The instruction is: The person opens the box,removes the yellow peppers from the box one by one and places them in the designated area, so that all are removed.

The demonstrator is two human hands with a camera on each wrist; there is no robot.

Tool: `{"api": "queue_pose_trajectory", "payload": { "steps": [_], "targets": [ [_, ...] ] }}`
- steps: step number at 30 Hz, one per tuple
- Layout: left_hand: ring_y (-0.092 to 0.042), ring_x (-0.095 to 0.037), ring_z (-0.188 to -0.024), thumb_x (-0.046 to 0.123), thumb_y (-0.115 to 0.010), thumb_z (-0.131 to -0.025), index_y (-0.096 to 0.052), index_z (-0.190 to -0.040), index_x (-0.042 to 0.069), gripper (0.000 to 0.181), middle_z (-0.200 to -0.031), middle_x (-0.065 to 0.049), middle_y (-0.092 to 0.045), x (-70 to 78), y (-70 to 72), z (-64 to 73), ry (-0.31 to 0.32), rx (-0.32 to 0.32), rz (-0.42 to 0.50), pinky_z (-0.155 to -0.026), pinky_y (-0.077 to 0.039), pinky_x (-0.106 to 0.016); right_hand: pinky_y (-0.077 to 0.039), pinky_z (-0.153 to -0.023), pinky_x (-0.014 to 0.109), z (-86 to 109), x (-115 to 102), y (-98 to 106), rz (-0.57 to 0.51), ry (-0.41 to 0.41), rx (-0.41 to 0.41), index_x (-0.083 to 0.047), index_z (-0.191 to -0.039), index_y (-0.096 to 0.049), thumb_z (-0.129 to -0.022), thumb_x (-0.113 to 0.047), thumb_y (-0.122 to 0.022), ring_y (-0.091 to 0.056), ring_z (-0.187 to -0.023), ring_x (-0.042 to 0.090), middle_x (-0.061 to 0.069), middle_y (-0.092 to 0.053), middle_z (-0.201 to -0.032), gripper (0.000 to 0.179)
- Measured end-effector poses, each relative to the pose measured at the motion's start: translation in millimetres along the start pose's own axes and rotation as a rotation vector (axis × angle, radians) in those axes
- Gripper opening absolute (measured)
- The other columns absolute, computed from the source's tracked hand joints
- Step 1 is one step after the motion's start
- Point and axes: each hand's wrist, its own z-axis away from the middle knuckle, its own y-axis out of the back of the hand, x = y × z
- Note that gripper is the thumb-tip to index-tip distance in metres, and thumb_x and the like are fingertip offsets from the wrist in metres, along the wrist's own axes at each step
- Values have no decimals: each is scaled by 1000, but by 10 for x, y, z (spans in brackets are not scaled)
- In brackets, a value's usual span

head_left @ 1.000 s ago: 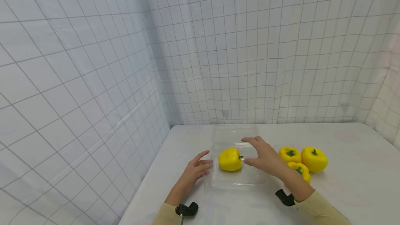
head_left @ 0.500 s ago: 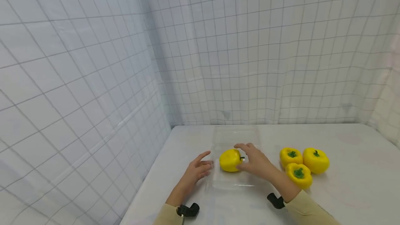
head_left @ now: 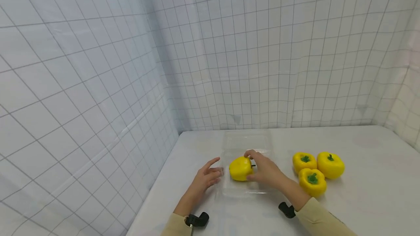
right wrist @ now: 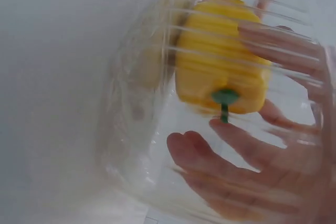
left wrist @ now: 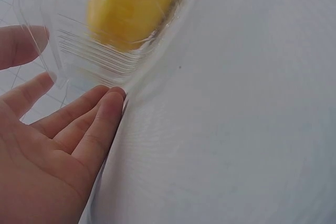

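Note:
A yellow bell pepper (head_left: 240, 169) with a green stem lies on its side in a clear plastic clamshell box (head_left: 234, 191). Reaching in from the right, my right hand (head_left: 264, 170) holds the stem end of the pepper, its index finger at the far side and thumb at the near side. In the right wrist view the green stem (right wrist: 224, 103) points toward that hand, seen through the ribbed plastic. My left hand (head_left: 204, 181) stays at the box's left wall, fingers spread and relaxed. Its fingertips (left wrist: 113, 100) are right at the box's lower edge in the left wrist view.
Three more yellow bell peppers, a back-left one (head_left: 304, 162), a back-right one (head_left: 330, 165) and a front one (head_left: 312, 182), stand together right of the box. The raised lid (head_left: 247, 140) lies toward the back. Gridded white curtains (head_left: 246, 65) enclose the white table.
My right hand has moved left into the box and closed in around the pepper's stem end. The pepper has tilted slightly. The left hand has stayed in place.

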Motion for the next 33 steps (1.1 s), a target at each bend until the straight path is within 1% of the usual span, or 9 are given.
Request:
{"api": "queue_pose_trajectory", "payload": {
  "steps": [4,10,18,21,27,33],
  "targets": [
    [-55,-30,-124,24,-59,-102,-38,-156,21,58,-139,-18,-55,-8,5,-14,-2,-4,-1,-101,-48,-38,-48,-97,54,-27,23,-34,-17,-6,4,-22,-126,-52,-72,-16,-92,-60,-116,30,4,-61,-130,67],
    [-54,-32,-126,24,-59,-102,-36,-157,19,60,-140,-18,-54,-11,7,-14,-2,-7,0,-102,-48,-38,-50,-94,52,-37,36,-81,-41,-33,6,-24,-122,-51,-71,-17,-92,-61,-110,25,6,-62,-130,66],
    [-54,-32,-126,24,-60,-102,-39,-156,22,58,-140,-18,-55,-2,1,-11,3,-4,5,-101,-49,-38,-52,-92,48,-27,22,-84,-65,-48,4,-24,-121,-51,-71,-15,-93,-61,-108,23,5,-62,-129,66],
    [-54,-32,-126,24,-60,-102,-39,-156,21,58,-139,-18,-55,-3,0,-11,4,-5,9,-100,-49,-37,-52,-91,48,-29,25,-90,-64,-54,6,-25,-121,-52,-71,-16,-93,-60,-107,23,3,-63,-127,66],
    [-55,-32,-125,24,-60,-102,-40,-156,22,57,-138,-18,-56,-4,-4,-12,3,2,6,-100,-49,-37,-52,-89,47,-39,25,-101,-43,-30,12,-25,-118,-54,-69,-19,-94,-60,-104,20,1,-64,-119,64],
    [-55,-32,-125,23,-59,-102,-38,-157,20,58,-138,-17,-56,2,-4,-11,2,0,-4,-101,-49,-38,-52,-87,45,-29,16,-101,-29,-26,12,-25,-115,-55,-67,-24,-94,-59,-100,18,0,-64,-112,62]
  ]
}}
